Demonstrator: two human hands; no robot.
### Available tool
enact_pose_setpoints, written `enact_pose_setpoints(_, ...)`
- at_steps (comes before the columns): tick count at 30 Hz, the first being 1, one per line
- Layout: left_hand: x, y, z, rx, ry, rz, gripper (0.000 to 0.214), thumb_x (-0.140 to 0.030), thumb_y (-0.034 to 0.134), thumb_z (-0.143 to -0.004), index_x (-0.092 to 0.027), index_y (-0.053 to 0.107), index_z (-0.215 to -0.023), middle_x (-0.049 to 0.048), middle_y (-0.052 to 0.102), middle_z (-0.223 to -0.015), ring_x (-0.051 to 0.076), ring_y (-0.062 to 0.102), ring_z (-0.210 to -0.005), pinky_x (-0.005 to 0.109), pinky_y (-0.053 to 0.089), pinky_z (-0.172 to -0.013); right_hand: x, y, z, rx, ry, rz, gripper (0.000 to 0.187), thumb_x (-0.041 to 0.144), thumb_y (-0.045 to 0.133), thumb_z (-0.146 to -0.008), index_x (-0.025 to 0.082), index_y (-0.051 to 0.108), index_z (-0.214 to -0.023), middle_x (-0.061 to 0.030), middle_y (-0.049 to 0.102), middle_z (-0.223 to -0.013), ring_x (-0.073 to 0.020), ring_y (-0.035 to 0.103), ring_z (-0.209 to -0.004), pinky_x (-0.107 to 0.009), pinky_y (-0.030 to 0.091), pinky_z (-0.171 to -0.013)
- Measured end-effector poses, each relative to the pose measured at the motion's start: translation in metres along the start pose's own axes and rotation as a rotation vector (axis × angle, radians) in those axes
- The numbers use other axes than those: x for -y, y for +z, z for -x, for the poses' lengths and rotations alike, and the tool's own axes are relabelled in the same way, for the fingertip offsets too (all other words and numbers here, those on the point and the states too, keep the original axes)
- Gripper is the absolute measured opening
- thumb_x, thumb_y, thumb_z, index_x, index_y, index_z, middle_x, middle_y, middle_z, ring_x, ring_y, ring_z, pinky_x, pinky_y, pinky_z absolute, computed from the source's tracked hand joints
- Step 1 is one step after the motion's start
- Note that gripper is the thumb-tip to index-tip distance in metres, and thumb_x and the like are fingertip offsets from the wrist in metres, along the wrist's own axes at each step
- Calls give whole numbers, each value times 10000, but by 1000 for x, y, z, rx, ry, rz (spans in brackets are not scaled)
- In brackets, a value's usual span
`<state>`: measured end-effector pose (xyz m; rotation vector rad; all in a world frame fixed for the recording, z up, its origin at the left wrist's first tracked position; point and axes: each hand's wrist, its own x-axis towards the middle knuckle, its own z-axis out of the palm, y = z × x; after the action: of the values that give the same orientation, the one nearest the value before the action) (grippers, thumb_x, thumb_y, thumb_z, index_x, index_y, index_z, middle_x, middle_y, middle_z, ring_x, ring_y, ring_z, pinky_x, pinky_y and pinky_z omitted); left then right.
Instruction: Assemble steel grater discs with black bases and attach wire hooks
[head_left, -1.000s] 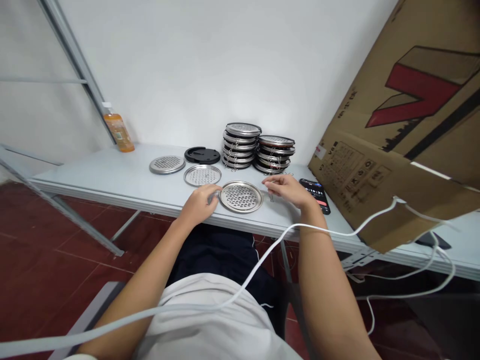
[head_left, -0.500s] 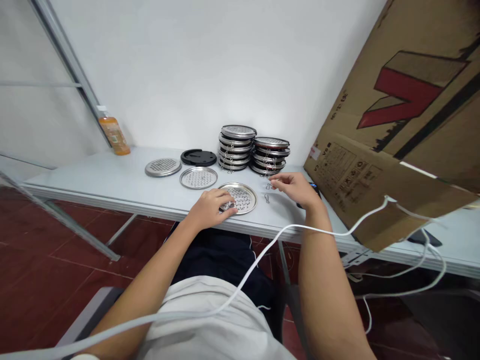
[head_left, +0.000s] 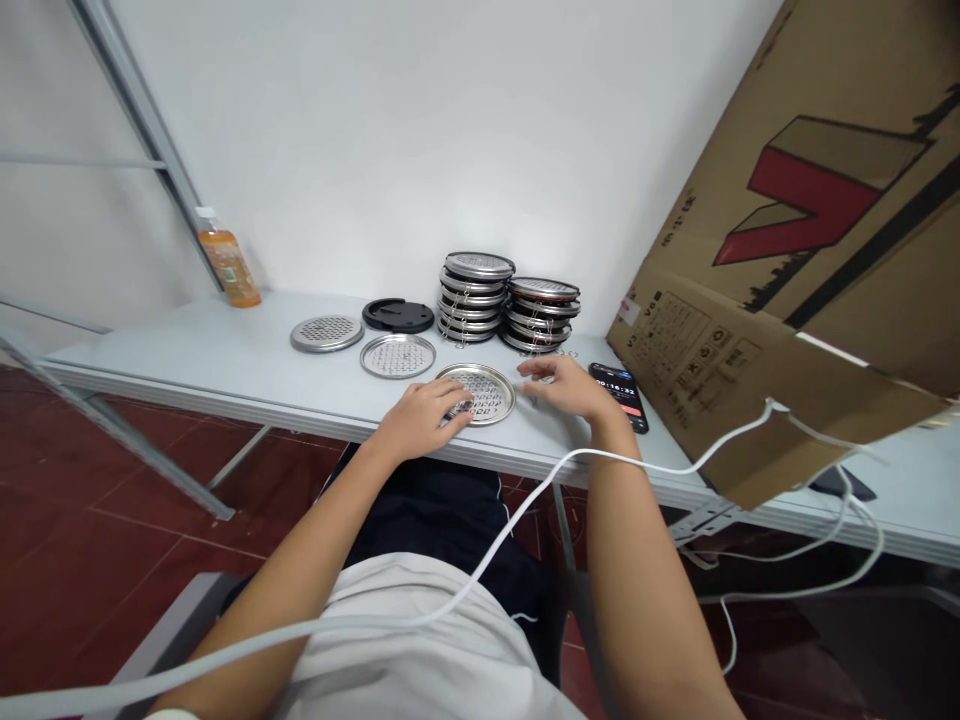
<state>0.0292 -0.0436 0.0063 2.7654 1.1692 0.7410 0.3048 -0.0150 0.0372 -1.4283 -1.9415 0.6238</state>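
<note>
A round perforated metal disc (head_left: pixel 489 385) lies near the front edge of the white table (head_left: pixel 225 365). My left hand (head_left: pixel 417 416) rests on the disc's left part, fingers lying loosely on its surface. My right hand (head_left: pixel 564 388) is just right of the disc, with its fingertips drawn together in a pinch at the rim. What they pinch is too small to make out. A small wire clip (head_left: pixel 534 401) shows under the thumb.
Two more perforated discs (head_left: pixel 397 355) (head_left: pixel 327 333) and a black lid (head_left: pixel 398 315) lie further back. Two stacks of clipped discs (head_left: pixel 475 297) (head_left: pixel 541 313) stand by the wall. A phone (head_left: pixel 619 392), a leaning cardboard box (head_left: pixel 795 260), an orange bottle (head_left: pixel 229 265) and a white cable (head_left: pixel 675 465) are nearby.
My left hand slid from the disc's left edge onto its surface. My right hand reached out to the clips on the right, then came back left to the disc's rim, uncovering the phone.
</note>
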Motion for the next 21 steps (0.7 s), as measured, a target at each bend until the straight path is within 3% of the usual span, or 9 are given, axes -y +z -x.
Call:
enact_pose_setpoints(3,2,1,-1,15,-4,6,381,-426,437,-975,-264,597,-1281,47,575,-1393,243,448,-1354,421,366,-1066,3,8,-2,97,-2,22,555,276,811,-689,123,672,-1205,-153,673,-1237,-287,640,-1093,-411,505,-969)
enact_pose_setpoints(6,4,3,-2,9,-12,15,399,-438,437,-973,-257,595,-1293,52,576,-1392,258,437,-1364,444,350,-1092,0,10,-2,161,-4,5,665,305,827,-681,97,622,-1278,-173,660,-1253,-302,627,-1140,-426,486,-1011)
enact_pose_setpoints(15,8,3,-2,-115,-35,162,445,-467,528,-928,-263,602,-1316,96,517,-1425,273,498,-1300,445,395,-1092,-10,2,2,90,88,-111,655,300,777,-755,104,568,-1344,-187,673,-1211,-276,654,-1082,-428,516,-989)
enact_pose_setpoints(18,28,-10,-5,-224,-68,267,412,-433,441,-973,-238,616,-1291,100,530,-1397,239,506,-1295,398,397,-1102,-12,0,2,89,85,-125,635,304,768,-765,107,574,-1336,-180,685,-1179,-270,664,-1055,-419,530,-972)
enact_pose_setpoints(20,51,-22,-5,-266,-145,171,398,-417,459,-960,-230,636,-1264,104,525,-1400,254,482,-1317,421,362,-1130,-12,-2,3,94,75,-117,604,313,752,-782,107,582,-1324,-177,683,-1185,-269,665,-1054,-423,527,-977)
enact_pose_setpoints(21,63,-28,-3,-220,-198,77,428,-436,528,-917,-241,626,-1286,105,498,-1435,286,449,-1345,458,341,-1139,-12,-2,3,97,73,-110,589,316,740,-794,103,584,-1320,-179,678,-1197,-270,663,-1060,-425,523,-984)
